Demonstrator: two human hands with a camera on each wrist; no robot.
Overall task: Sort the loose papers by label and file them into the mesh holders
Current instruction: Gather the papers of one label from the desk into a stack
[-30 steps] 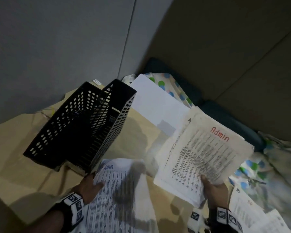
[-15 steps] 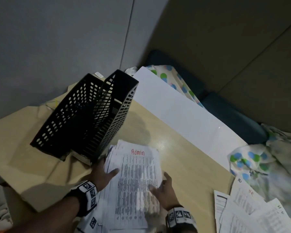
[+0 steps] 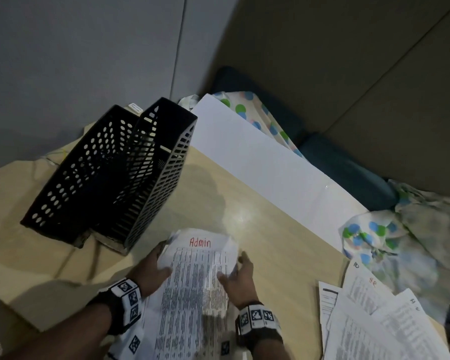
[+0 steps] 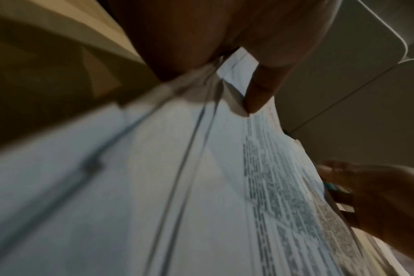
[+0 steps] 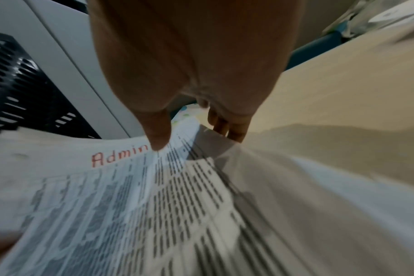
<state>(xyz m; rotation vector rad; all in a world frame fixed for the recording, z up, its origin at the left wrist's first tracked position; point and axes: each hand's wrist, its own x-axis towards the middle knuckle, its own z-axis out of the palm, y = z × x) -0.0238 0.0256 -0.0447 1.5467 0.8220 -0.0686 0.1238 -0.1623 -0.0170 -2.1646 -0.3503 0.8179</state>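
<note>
White "Admin" papers (image 3: 192, 289), earlier lifted by the right hand (image 3: 238, 278) alone, are now gripped at both edges, left hand (image 3: 151, 271) included, over the table (image 3: 257, 229), printed text visible.

Admin stack (image 3: 198, 289) near edge of my table, two black mesh holders (image 3: 115, 175) just beyond it.
Printed sheets, red "Admin" on top, stack bowed; holders side by side, tilted, open tops. I see more loose papers (image 3: 374, 320) fanned far right.
</note>
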